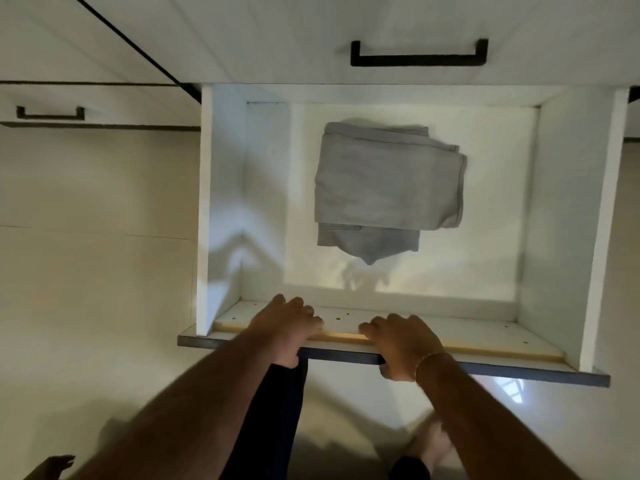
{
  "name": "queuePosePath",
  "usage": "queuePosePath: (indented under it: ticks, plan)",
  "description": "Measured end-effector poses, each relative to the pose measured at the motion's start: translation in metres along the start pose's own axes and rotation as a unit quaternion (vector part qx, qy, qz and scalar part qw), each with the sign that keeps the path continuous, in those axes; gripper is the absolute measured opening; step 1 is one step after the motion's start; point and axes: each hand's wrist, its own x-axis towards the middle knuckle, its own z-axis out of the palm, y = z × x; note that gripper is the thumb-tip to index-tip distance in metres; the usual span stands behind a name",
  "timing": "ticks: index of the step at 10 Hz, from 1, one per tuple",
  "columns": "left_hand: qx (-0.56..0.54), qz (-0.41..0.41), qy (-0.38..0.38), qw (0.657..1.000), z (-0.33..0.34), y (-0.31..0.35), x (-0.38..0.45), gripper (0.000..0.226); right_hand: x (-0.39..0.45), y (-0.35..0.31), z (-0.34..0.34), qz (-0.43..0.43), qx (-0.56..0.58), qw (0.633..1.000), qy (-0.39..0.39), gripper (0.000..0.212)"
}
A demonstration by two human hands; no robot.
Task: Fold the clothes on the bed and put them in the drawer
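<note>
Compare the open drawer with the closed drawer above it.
The open drawer is pulled out, its white inside on show; the closed drawer above shows only its front. The open drawer holds folded grey clothes; what the closed one holds cannot be seen. The left hand and right hand grip the open drawer's front edge; the closed one is untouched, its black handle free. Both are white.
</note>
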Motion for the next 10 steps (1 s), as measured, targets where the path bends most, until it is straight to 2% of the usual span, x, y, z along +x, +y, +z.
queuePosePath:
  ticks: [2, 3, 4, 5, 6, 7, 8, 9, 10]
  plan:
    - [0.112, -0.035, 0.113, 0.987, -0.018, -0.006, -0.006, 0.055, -0.001, 0.005, -0.009, 0.034, -0.029, 0.987, 0.153, 0.049]
    - [0.049, -0.175, 0.135, 0.974, -0.044, -0.016, -0.003, 0.035, 0.000, 0.021, -0.041, 0.111, -0.003, 0.983, 0.145, 0.016]
    - [0.010, -0.269, 0.176, 0.947, -0.075, -0.032, 0.009, 0.035, 0.009, 0.042, -0.076, 0.196, -0.004, 0.965, 0.173, 0.027]
    - [-0.023, -0.289, 0.266, 0.919, -0.101, -0.049, 0.024, 0.036, 0.024, 0.061, -0.103, 0.231, 0.026, 0.940, 0.250, 0.027]
    - [-0.105, -0.298, 0.357, 0.879, -0.126, -0.075, 0.035, 0.033, 0.039, 0.079, -0.117, 0.248, 0.062, 0.910, 0.327, 0.039]
    - [-0.175, -0.242, 0.360, 0.884, -0.133, -0.088, 0.050, 0.064, 0.055, 0.099, -0.130, 0.239, 0.101, 0.916, 0.305, 0.086]
    - [-0.364, -0.228, 0.432, 0.793, -0.186, -0.112, 0.068, 0.082, 0.077, 0.125, -0.171, 0.233, 0.157, 0.918, 0.279, 0.101]
    - [-0.534, -0.236, 0.406, 0.703, -0.215, -0.107, 0.088, 0.069, 0.094, 0.146, -0.210, 0.236, 0.185, 0.922, 0.245, 0.103]
    - [-0.493, -0.146, 0.310, 0.799, -0.047, -0.080, 0.161, 0.052, 0.093, 0.142, -0.229, 0.233, 0.241, 0.911, 0.240, 0.103]
